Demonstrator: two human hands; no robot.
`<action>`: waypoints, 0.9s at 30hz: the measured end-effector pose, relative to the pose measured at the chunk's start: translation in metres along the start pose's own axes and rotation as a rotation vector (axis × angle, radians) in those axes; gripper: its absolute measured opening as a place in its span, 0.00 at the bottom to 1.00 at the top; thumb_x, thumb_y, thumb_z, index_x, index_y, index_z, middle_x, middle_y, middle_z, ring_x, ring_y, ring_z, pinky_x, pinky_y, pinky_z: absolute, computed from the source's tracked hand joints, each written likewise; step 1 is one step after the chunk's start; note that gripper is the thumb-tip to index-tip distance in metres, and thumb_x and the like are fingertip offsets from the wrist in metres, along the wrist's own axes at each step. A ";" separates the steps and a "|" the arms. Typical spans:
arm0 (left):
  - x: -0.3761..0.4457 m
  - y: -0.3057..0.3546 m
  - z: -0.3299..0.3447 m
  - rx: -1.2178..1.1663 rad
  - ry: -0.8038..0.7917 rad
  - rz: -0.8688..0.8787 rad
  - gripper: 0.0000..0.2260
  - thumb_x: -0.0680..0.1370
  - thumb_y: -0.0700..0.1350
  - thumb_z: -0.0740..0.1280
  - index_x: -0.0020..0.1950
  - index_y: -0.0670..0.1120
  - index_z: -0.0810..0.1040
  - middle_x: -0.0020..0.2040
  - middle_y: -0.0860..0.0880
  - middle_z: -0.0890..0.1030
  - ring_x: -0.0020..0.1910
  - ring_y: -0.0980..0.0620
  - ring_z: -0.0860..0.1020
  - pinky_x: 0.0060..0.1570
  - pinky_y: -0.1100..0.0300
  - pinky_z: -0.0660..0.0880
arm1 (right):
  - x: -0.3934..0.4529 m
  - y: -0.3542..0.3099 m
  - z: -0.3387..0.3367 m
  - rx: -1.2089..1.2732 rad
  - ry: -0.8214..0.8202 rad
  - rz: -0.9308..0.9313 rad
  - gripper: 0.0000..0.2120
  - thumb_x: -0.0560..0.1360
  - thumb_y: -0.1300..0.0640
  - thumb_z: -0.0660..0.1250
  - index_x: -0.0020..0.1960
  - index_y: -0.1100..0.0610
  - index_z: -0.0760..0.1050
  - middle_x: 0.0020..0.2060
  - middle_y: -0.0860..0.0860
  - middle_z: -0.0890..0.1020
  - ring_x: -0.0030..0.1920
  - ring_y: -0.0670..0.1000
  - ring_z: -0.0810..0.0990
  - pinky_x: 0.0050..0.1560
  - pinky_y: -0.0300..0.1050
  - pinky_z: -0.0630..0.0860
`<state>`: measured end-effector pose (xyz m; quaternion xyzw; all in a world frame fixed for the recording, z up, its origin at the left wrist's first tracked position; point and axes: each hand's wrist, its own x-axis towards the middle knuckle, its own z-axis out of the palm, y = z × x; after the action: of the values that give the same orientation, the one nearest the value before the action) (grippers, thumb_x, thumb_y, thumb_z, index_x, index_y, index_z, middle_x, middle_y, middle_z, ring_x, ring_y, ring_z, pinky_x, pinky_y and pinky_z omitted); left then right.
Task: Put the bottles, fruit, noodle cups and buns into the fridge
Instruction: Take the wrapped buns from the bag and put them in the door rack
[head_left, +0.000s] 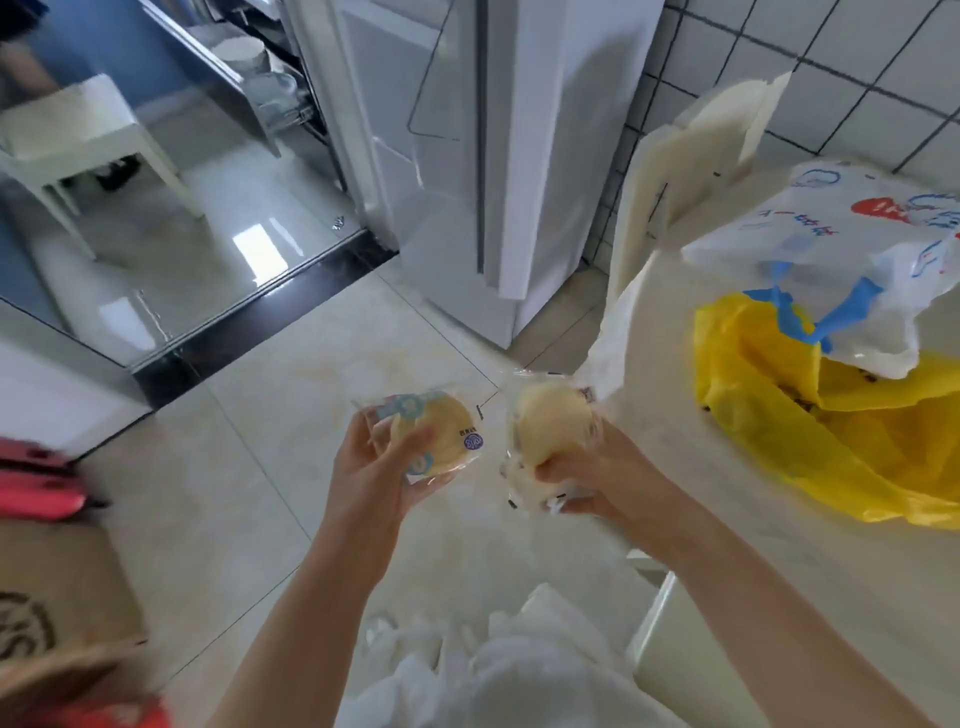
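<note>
Bags (810, 364) on table (779, 561), right of fridge (498, 156).

Left bun (436, 434): round, pale yellow, in a clear blue-printed wrapper, held above the floor.
Right bun (550, 428): pale, clear-wrapped, beside it.

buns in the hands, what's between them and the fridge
Only bare floor tile between the buns and the fridge, seen in the head view.

bags, stool and boxes around a tiled kitchen floor

a yellow plastic bag (810, 415) lies on the pale table (779, 571) to the right of the grip, a white printed bag (852, 249) overlapping its far edge. a white stool (78, 140) stands far ahead to the left. a brown cardboard box (57, 597) sits low left, a red item (36, 483) just beyond it.
</note>
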<state>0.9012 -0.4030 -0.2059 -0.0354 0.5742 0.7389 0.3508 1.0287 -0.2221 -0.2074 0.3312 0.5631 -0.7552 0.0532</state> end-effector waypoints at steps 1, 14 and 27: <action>-0.001 0.005 -0.015 -0.009 0.016 0.004 0.21 0.68 0.38 0.74 0.60 0.42 0.75 0.57 0.42 0.82 0.54 0.41 0.82 0.43 0.48 0.80 | 0.006 0.002 0.016 -0.011 -0.025 0.010 0.28 0.60 0.59 0.74 0.60 0.51 0.75 0.55 0.56 0.81 0.58 0.60 0.79 0.46 0.52 0.78; 0.043 0.093 -0.210 0.041 0.143 0.043 0.17 0.71 0.38 0.74 0.58 0.44 0.75 0.54 0.45 0.83 0.50 0.44 0.84 0.42 0.50 0.81 | 0.091 -0.007 0.218 0.005 -0.060 0.073 0.25 0.63 0.62 0.72 0.60 0.57 0.75 0.45 0.53 0.79 0.42 0.53 0.78 0.45 0.50 0.78; 0.195 0.196 -0.219 0.119 -0.008 0.113 0.17 0.69 0.41 0.75 0.56 0.47 0.76 0.56 0.46 0.83 0.53 0.43 0.83 0.47 0.45 0.81 | 0.202 -0.099 0.257 0.029 0.141 -0.018 0.24 0.59 0.58 0.74 0.56 0.53 0.79 0.54 0.57 0.81 0.56 0.60 0.80 0.47 0.54 0.82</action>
<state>0.5684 -0.5194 -0.2076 0.0210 0.6169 0.7221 0.3125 0.7140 -0.3544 -0.2021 0.3790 0.5574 -0.7387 0.0017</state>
